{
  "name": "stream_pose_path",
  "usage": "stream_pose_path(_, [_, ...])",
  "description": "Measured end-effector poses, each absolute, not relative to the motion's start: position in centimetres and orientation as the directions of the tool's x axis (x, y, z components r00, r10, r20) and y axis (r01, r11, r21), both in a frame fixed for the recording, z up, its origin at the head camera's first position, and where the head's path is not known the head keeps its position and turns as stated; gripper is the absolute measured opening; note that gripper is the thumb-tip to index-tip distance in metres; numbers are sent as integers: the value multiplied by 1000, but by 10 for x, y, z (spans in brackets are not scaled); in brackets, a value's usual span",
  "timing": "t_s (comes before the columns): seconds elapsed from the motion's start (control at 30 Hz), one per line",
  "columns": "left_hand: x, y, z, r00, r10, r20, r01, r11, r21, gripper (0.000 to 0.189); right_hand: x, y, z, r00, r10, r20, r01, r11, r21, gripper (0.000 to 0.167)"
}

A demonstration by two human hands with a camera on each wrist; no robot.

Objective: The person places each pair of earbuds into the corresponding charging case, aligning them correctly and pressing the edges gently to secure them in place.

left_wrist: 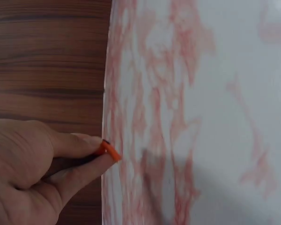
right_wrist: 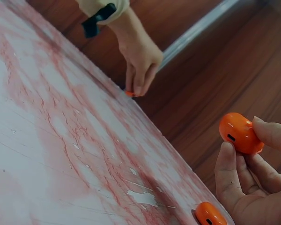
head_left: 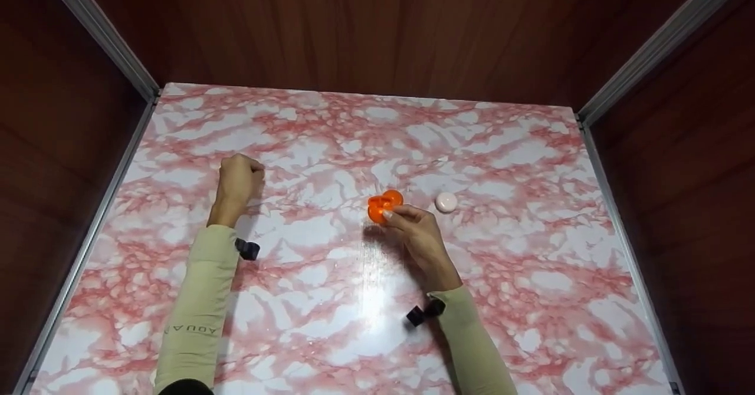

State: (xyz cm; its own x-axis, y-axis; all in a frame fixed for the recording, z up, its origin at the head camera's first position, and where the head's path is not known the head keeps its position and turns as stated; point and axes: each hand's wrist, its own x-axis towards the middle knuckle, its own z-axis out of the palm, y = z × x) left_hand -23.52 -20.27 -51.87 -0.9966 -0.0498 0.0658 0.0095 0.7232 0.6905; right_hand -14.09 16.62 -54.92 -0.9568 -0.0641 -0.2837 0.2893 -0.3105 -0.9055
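In the head view my left hand (head_left: 237, 177) is over the table's left side. Its thumb and finger pinch a small flat orange piece (left_wrist: 111, 151), mostly hidden by the fingertips. My right hand (head_left: 420, 233), near the table's middle, pinches a glossy, rounded orange piece (right_wrist: 241, 133) with a dark slot in its side, between thumb and fingers. A second rounded orange piece (right_wrist: 210, 213) with a similar slot lies on the table, just beyond the held one. To the right of these, a round pale pink piece (head_left: 446, 202) rests near my right fingers.
The tabletop (head_left: 307, 300) has a red and white marbled pattern and a glossy light reflection. Dark wood panels (head_left: 377, 35) enclose its back and both sides, with metal frame strips (head_left: 625, 47) at the corners. A black device (head_left: 248, 249) sits on my left wrist.
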Motion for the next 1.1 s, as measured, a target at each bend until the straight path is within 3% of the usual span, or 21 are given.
stream_pose_path(0.23, [-232,-189,-509,-999,-16,-44,-46,548,835,19,-140,166,-548,-957,-78,-278,288,-318,-903,20])
stream_pose_path(0.43, [-227,-170,-501,-987,78,-141,-125,179,976,25,-140,165,-548,-961,-96,-259,276,-353,-894,16])
stream_pose_path(0.7, [-218,-132,-491,-960,217,-176,-223,-218,950,20,-140,163,-549,-957,-101,-273,291,-372,-881,14])
stream_pose_path(0.9, [-209,-106,-492,-950,276,-149,-244,-350,904,16,-140,162,-547,-953,-100,-284,301,-344,-889,19])
stream_pose_path(1.1, [-201,-85,-497,-939,314,-138,-251,-352,902,17,-140,161,-546,-954,-103,-281,299,-347,-889,22])
